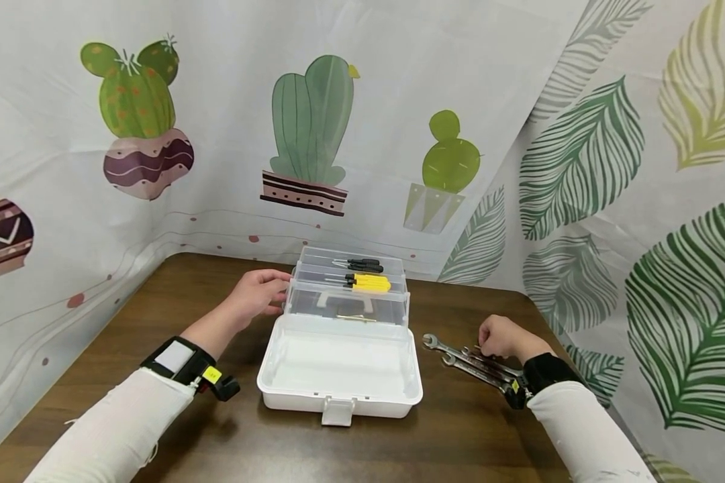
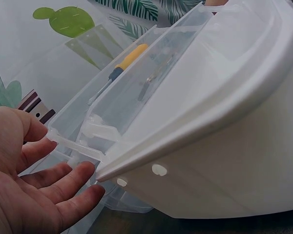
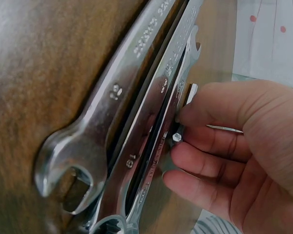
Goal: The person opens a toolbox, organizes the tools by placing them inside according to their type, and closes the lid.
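Note:
A white toolbox [image 1: 338, 406] stands open on the table, its clear stepped trays [image 1: 314, 302] raised at the back. My left hand [image 1: 256, 292] is at the trays' left side, its fingers loosely bent. In the left wrist view its fingertips touch the clear hinge arm [image 2: 80, 148]. On the right, my right hand [image 1: 500, 337] pinches a thin metal hex key [image 3: 177, 137] between thumb and fingers; part of it is hidden by the fingers. Beside that hand lie several steel open-ended wrenches [image 3: 95, 131], close together on the table.
Yellow-handled screwdrivers [image 1: 371, 284] lie in the middle tray, black-handled ones [image 1: 365, 266] in the top tray. Small brass-coloured pieces [image 1: 355, 317] lie in the lowest tray. The box's front latch [image 1: 337, 412] hangs down. A printed curtain [image 1: 217, 134] hangs behind the brown table [image 1: 229, 443].

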### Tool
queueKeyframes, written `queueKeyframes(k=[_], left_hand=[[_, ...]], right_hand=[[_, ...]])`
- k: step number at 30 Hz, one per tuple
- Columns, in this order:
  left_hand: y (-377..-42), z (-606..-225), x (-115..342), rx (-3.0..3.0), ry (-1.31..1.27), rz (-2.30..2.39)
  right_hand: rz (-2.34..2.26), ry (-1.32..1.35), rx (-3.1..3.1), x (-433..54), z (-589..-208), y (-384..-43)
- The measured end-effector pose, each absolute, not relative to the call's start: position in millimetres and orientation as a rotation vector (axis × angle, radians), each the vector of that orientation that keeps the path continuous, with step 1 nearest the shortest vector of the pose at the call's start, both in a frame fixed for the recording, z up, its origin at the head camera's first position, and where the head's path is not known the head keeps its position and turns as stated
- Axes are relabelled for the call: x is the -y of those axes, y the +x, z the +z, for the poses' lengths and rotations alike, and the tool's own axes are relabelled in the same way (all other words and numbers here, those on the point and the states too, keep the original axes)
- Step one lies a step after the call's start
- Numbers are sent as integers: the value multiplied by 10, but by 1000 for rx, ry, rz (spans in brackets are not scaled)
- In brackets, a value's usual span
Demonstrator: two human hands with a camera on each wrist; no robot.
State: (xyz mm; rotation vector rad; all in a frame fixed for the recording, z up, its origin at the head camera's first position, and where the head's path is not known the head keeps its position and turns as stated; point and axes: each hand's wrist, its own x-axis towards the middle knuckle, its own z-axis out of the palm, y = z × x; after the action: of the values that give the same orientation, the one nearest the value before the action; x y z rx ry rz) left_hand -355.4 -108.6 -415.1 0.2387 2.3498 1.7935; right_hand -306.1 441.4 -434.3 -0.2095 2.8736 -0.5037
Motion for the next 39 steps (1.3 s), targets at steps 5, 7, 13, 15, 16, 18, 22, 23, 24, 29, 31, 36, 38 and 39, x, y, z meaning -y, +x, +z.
queueKeyframes(k=[5, 7, 13, 15, 16, 18, 22, 23, 24, 29, 31, 36, 38, 39], left_hand=[[-3557, -4162, 1087, -2352, 250, 1791], [-3558, -4164, 1085, -2347, 252, 1795], [-3567, -4156, 1069, -2322, 241, 1822], [-3567, -4153, 1061, -2320, 238, 1825], [-3568, -4156, 1055, -2321, 242, 1825], [-3568, -4159, 1047, -2320, 235, 1828], [-3569, -4173, 1041, -2321, 226, 1830], [-3568, -4172, 1041, -2320, 220, 1832], [-3568, -4173, 1039, -2321, 220, 1832], [-3562, -4169, 1035, -2314, 207, 1838], [-3563, -4173, 1035, -2309, 207, 1841], [-3554, -4170, 1034, -2304, 196, 1847], [-3552, -4169, 1033, -2307, 195, 1846], [-3552, -4169, 1033, -2308, 196, 1846]], right_hand=[[-505, -146, -2839, -4401, -4354, -3072], [-512, -123, -2818, -4386, -4348, -3066], [-499, -94, -2790, -4381, -4339, -3042], [-483, -87, -2795, -4386, -4343, -3041], [-475, -85, -2800, -4388, -4348, -3041], [-476, -85, -2809, -4399, -4353, -3045], [-515, -114, -2830, -4421, -4348, -3056], [-522, -125, -2835, -4421, -4331, -3058], [-535, -132, -2839, -4419, -4319, -3062], [-599, -177, -2850, -4361, -4168, -3111], [-621, -224, -2851, -4322, -4079, -3146], [-569, -383, -2871, -4159, -3769, -3220], [-533, -444, -2891, -4061, -3632, -3239], [-515, -475, -2902, -4005, -3564, -3249]])
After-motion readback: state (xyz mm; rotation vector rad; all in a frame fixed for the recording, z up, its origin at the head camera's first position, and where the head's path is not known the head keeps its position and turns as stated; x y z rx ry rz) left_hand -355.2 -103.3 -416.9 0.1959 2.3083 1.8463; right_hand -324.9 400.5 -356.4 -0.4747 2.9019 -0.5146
